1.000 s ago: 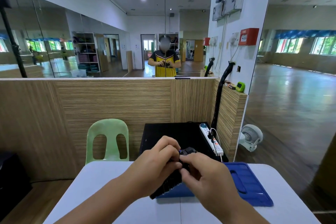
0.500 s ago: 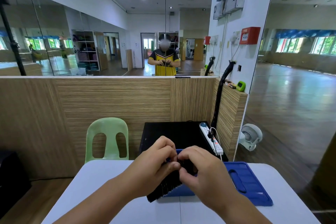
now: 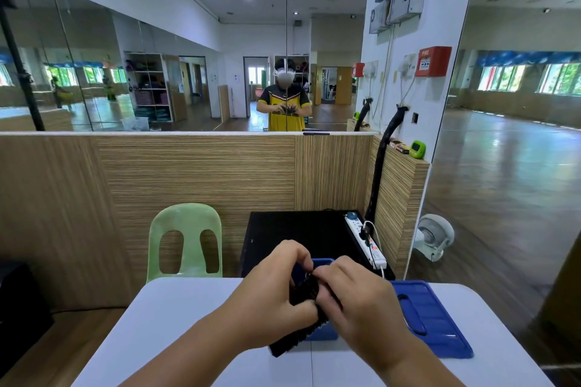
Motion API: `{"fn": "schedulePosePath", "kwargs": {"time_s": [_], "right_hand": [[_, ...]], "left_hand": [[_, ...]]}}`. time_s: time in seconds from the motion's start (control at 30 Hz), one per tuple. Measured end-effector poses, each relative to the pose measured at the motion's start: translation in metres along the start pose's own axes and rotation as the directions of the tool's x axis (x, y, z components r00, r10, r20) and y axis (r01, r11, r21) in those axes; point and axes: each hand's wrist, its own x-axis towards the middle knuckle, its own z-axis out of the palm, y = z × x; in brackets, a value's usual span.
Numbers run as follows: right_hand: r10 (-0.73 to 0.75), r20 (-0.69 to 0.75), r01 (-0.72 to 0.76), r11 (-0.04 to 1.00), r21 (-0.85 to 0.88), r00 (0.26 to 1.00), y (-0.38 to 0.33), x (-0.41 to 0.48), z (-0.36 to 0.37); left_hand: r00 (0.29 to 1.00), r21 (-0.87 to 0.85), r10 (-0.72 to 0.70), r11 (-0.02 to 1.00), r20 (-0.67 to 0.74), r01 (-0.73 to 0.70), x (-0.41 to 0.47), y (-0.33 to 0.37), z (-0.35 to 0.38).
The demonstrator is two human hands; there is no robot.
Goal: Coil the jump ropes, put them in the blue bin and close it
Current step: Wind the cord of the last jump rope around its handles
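Note:
Both hands meet above the white table (image 3: 176, 324) and grip a black jump rope (image 3: 306, 292), bunched between the fingers. My left hand (image 3: 273, 295) holds its left side, and a black handle end sticks out below at the hand's lower edge. My right hand (image 3: 358, 302) pinches the rope from the right. Behind and under the hands stands the blue bin (image 3: 320, 334), mostly hidden, with only its far rim and a front corner showing. Its blue lid (image 3: 430, 317) lies flat on the table to the right, apart from the bin.
A green plastic chair (image 3: 185, 239) stands behind the table on the left. A black cabinet (image 3: 298, 229) with a white power strip (image 3: 366, 242) sits behind the bin. A wooden partition and mirror wall rise beyond. A small white fan (image 3: 435, 237) rests on the floor at right.
My hands have drawn closer together and a little lower over the bin, the fingers working the rope. The black handle end has shifted slightly down and left.

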Motion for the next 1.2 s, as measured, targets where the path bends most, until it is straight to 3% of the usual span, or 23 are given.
{"fn": "schedulePosePath", "kwargs": {"time_s": [0.17, 0.3, 0.37, 0.53, 0.83, 1.2], "right_hand": [[0.203, -0.073, -0.181, 0.956, 0.232, 0.976, -0.014, 0.007, -0.004], [0.386, 0.038, -0.369, 0.843, 0.391, 0.922, -0.021, 0.014, -0.003], [0.423, 0.092, -0.418, 0.795, 0.439, 0.901, -0.023, 0.016, -0.003], [0.442, 0.075, -0.434, 0.813, 0.388, 0.894, -0.021, 0.013, -0.002], [0.466, 0.087, -0.457, 0.787, 0.414, 0.881, -0.027, 0.014, -0.003], [0.502, 0.169, -0.511, 0.689, 0.514, 0.848, -0.026, 0.009, -0.009]], "left_hand": [[0.992, 0.079, -0.108, 0.992, 0.064, 0.103, 0.008, -0.002, 0.001], [0.981, 0.154, -0.191, 0.971, 0.032, 0.184, 0.014, -0.002, 0.004], [0.973, 0.099, -0.231, 0.969, 0.019, 0.228, 0.015, 0.0, 0.007], [0.948, -0.135, -0.314, 0.938, 0.056, 0.319, 0.016, 0.001, 0.012], [0.925, -0.323, -0.378, 0.871, 0.042, 0.371, 0.02, -0.008, 0.014], [0.91, -0.408, -0.41, 0.821, 0.065, 0.399, 0.014, -0.01, 0.018]]}}
